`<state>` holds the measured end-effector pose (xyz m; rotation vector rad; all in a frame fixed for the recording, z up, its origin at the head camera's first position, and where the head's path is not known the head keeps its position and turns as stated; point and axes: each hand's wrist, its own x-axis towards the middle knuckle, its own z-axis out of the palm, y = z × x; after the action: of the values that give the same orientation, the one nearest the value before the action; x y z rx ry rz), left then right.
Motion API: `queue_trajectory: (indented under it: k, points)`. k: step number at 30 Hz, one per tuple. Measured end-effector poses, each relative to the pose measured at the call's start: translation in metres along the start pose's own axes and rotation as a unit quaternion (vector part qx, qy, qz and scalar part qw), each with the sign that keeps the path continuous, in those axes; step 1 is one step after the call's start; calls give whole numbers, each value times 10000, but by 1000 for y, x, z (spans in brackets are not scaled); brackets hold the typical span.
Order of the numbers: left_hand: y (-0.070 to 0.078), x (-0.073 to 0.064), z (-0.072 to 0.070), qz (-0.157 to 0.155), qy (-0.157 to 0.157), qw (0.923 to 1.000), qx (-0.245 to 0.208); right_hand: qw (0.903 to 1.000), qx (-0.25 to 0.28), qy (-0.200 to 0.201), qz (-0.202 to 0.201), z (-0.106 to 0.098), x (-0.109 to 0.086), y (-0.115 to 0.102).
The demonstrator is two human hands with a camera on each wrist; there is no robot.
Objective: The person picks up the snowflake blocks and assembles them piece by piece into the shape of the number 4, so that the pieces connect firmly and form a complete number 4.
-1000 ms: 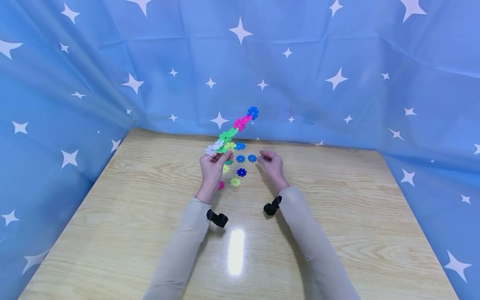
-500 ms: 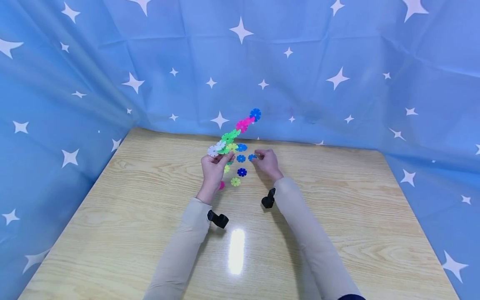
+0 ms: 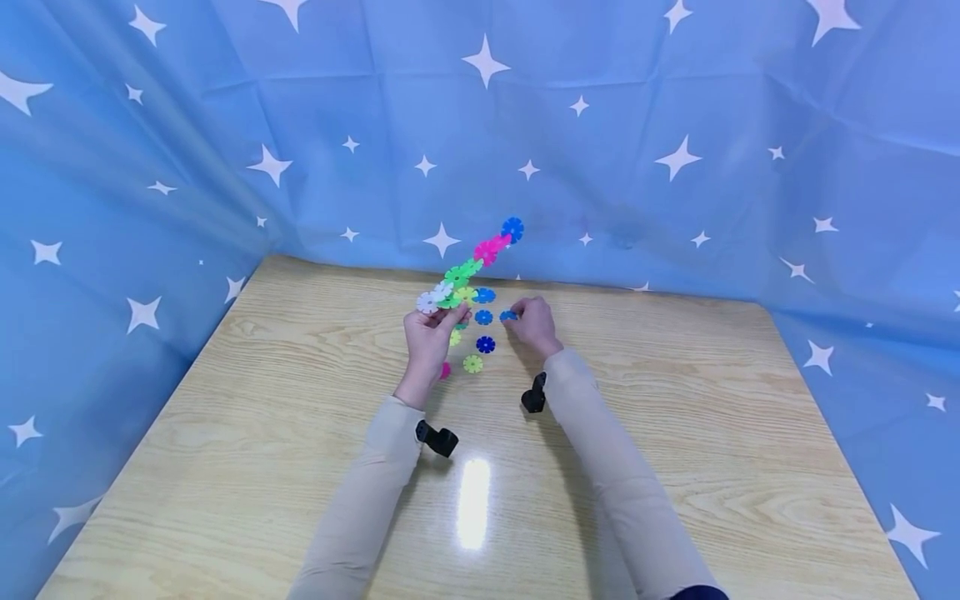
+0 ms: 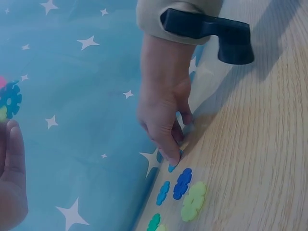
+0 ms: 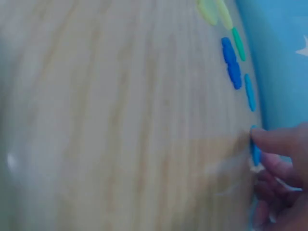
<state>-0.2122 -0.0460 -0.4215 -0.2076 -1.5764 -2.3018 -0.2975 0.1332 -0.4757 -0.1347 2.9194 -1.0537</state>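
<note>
In the head view my left hand (image 3: 426, 342) pinches a chain of interlocked snowflake discs (image 3: 457, 277), raised above the table. The chain has white, green, yellow and pink discs, with a blue disc (image 3: 512, 229) at its upper right tip. My right hand (image 3: 534, 323) pinches a light blue snowflake disc (image 3: 507, 316) between thumb and fingers, at or just over the tabletop. In the right wrist view that disc's edge (image 5: 255, 149) shows by the thumb. The left wrist view catches the right hand (image 4: 163, 115) reaching down and part of the chain (image 4: 9, 100).
Several loose discs lie between the hands, among them a light blue disc (image 3: 483, 317), a dark blue disc (image 3: 486, 344) and a yellow-green disc (image 3: 473, 364). A pink disc (image 3: 445, 371) is partly behind the left wrist. A blue starry curtain (image 3: 600, 125) borders the wooden table (image 3: 675, 417).
My right hand has moved left to the light blue disc and taken hold of it; the disc has tilted. The left hand and chain have shifted slightly right in the head view.
</note>
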Motion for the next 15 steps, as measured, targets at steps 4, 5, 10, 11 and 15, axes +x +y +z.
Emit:
queue_trajectory:
  k: [4, 5, 10, 11, 15]
  points:
    - [0, 0, 0, -18, -9, 10000, -29, 9994, -129, -308, 120, -6, 1, -7]
    - [0, 0, 0, -21, -8, 10000, -16, 9991, -135, -364, 156, -6, 1, -8]
    - [0, 0, -1, -15, 16, 10000, 11, 9993, 164, -295, 186, -7, -1, -11]
    - [0, 0, -1, -15, 21, 10000, 3, 9994, 232, -226, 148, -6, -2, -10]
    - [0, 1, -2, 1, 18, 10000, -3, 9977, 676, 44, -39, -6, -5, -10]
